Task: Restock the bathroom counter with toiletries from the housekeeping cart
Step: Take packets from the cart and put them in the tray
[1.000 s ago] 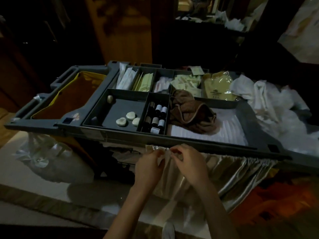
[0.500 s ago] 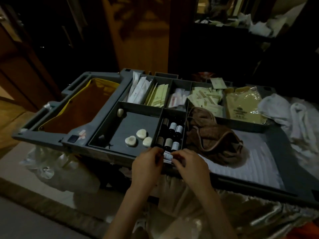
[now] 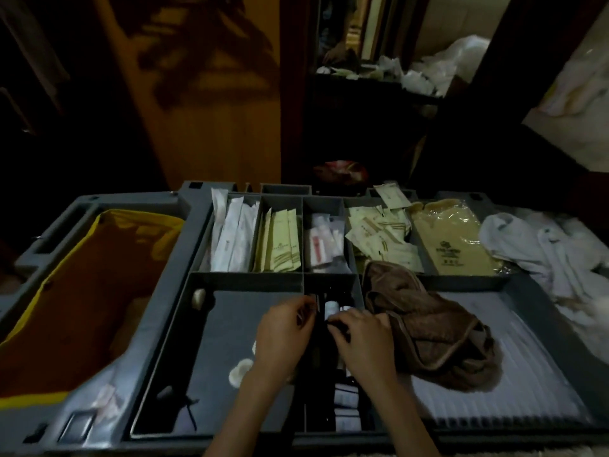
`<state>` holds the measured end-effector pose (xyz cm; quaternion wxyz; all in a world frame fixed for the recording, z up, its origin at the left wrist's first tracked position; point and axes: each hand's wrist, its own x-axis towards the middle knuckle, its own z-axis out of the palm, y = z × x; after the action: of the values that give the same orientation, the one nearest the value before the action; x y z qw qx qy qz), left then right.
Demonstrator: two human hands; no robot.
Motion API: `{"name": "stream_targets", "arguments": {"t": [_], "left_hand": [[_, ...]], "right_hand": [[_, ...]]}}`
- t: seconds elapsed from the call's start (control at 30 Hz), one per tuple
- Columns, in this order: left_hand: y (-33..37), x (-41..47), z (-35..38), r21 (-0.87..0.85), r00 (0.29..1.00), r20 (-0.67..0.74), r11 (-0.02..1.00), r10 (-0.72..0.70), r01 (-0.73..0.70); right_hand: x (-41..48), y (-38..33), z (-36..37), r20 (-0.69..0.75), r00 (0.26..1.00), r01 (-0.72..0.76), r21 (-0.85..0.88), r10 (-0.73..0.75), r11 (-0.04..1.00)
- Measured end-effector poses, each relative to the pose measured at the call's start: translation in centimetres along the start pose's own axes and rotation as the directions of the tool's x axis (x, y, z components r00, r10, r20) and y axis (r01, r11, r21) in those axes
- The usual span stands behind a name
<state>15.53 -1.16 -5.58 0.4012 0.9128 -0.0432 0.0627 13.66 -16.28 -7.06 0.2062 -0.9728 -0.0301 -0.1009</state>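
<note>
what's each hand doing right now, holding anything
left hand: fingers curled beside the small bottles; whether it holds anything cannot be told.
right hand: fingers curled down among the small bottles; too dim to tell whether it grips one.

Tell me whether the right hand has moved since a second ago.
Yes. The right hand has gone forward, from below the cart's front rim to over the bottle compartment.

Matt grey plastic cart (image 3: 179, 268), rough brown cloth (image 3: 438, 331), glossy wrappers (image 3: 451, 235), perhaps plastic
</note>
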Motion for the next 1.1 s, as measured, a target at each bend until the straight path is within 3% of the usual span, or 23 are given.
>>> {"name": "stream_targets", "arguments": {"t": [0.23, 0.5, 0.63, 0.87, 1.1], "left_hand": [[-2.3, 5.6, -1.4, -0.084, 0.987, 0.022, 0.984, 0.159, -0.157], [-5.1, 8.0, -1.8, -0.294, 0.986, 0.002, 0.943, 0.167, -0.159], [-4.6, 8.7, -2.4, -0.412, 0.997, -0.025, 0.908, 0.077, -0.081], [-5.2, 9.0, -2.3, -0.442, 0.997, -0.075, 0.897, -0.010, -0.024], [-4.8, 8.8, -2.4, -0.445, 0.998, -0.066, 0.895, 0.009, -0.037]], "right_hand": [[2.9, -0.1, 0.9, -0.155, 0.983, -0.089, 0.057, 0.097, 0.994], [6.3, -2.0, 1.6, -0.262, 0.956, -0.100, 0.132, 0.132, 0.986], [10.4, -2.3, 2.1, -0.247, 0.941, -0.195, 0.170, 0.233, 0.966], [14.3, -3.6, 4.3, -0.186, 0.903, -0.339, 0.245, 0.387, 0.908], [14.2, -3.4, 5.1, -0.070, 0.929, -0.350, 0.158, 0.364, 0.923]]}}
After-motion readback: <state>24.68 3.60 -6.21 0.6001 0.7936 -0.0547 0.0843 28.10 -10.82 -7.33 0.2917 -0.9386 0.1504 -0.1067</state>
